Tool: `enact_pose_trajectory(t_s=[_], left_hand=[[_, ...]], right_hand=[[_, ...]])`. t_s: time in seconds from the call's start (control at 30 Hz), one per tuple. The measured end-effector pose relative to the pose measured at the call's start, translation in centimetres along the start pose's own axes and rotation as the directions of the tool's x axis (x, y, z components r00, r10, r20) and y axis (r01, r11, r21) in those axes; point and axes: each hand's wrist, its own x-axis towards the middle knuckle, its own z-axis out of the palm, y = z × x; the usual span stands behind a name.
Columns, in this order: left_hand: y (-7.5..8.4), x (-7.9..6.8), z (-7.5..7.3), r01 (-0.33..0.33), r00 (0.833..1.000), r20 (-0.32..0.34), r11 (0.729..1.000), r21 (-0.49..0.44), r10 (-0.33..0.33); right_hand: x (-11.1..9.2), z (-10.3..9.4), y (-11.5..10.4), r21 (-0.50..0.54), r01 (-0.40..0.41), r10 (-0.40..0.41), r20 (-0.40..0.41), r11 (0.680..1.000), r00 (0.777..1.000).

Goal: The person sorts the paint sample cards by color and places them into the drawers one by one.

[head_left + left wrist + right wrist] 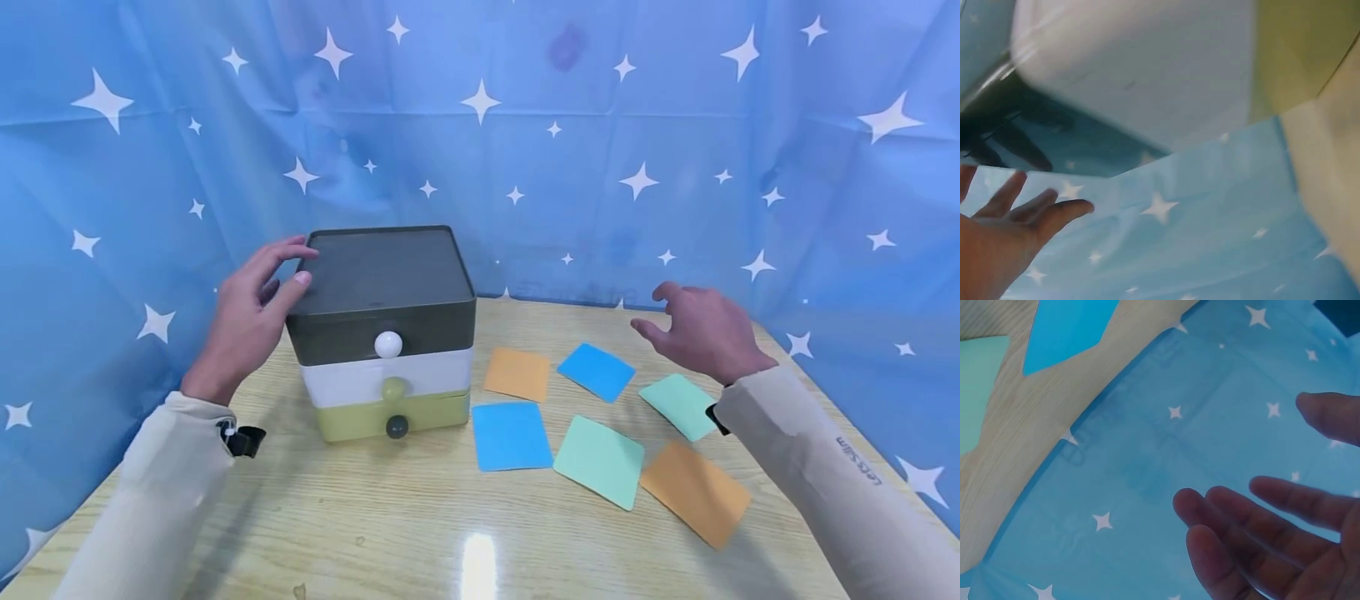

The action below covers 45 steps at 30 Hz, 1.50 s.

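Observation:
A small stacked drawer box stands on the table, with a black top section (pixel 386 271), a white drawer (pixel 345 382) and an olive-green drawer (pixel 435 412). Round knobs in white, green and black sit on its front. My left hand (pixel 243 321) is at the box's upper left edge, fingers relaxed and thumb apart; in the left wrist view the fingers (pixel 1038 215) show beside the black section. Above the far right of the table hovers my right hand (pixel 708 333), loosely bent and holding nothing. Nearest below it lies a mint-green card (pixel 678 404).
Right of the box lie two blue cards (pixel 512 437), two orange cards (pixel 696 493) and another mint-green card (pixel 600 461). A blue curtain with white stars (pixel 555 167) hangs along the table's back and sides. Light glares off the wooden table (pixel 360 517) near its front.

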Motion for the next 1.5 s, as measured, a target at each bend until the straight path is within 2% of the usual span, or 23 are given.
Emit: enact_pose_trajectory(t_s=[0.1,0.23,0.37,0.63,0.8,1.03,1.27,1.5], left_hand=[[-1.3,-0.4,0.8,-0.016,0.999,-0.045,0.994,-0.104,0.011],[-2.2,-0.9,1.2,-0.001,1.0,-0.026,0.991,-0.136,-0.003],[-2.5,-1.1,1.6,0.027,1.0,0.008,0.985,-0.171,-0.026],[-2.6,-0.6,1.9,0.057,0.998,0.033,0.973,-0.226,-0.05],[-3.0,-0.6,1.8,0.105,0.993,0.08,0.974,-0.199,-0.091],[-3.1,-0.8,2.0,0.109,0.992,0.074,0.983,-0.151,-0.098],[-3.1,-0.9,2.2,0.119,0.991,0.076,0.981,-0.156,-0.108],[-3.3,-0.8,2.4,0.132,0.99,0.079,0.974,-0.183,-0.119]], right_hand=[[-0.4,-0.1,-0.1,0.015,0.002,-0.002,-0.001,1.0,1.0],[-0.8,-0.3,-0.7,0.042,0.01,-0.01,0.0,0.999,1.0],[-1.2,-0.4,-1.1,0.063,0.018,-0.018,-0.012,0.998,1.0],[-2.2,-0.5,-2.1,0.087,0.06,-0.054,-0.063,0.994,0.997],[-2.7,-0.5,-3.0,0.152,0.083,-0.074,-0.065,0.985,0.995],[-3.2,0.3,-4.3,0.255,0.078,-0.078,-0.008,0.964,0.997],[-3.4,1.1,-5.6,0.293,0.091,-0.102,0.022,0.952,0.995],[-3.6,2.1,-6.7,0.332,0.138,-0.147,0.003,0.933,0.989]])
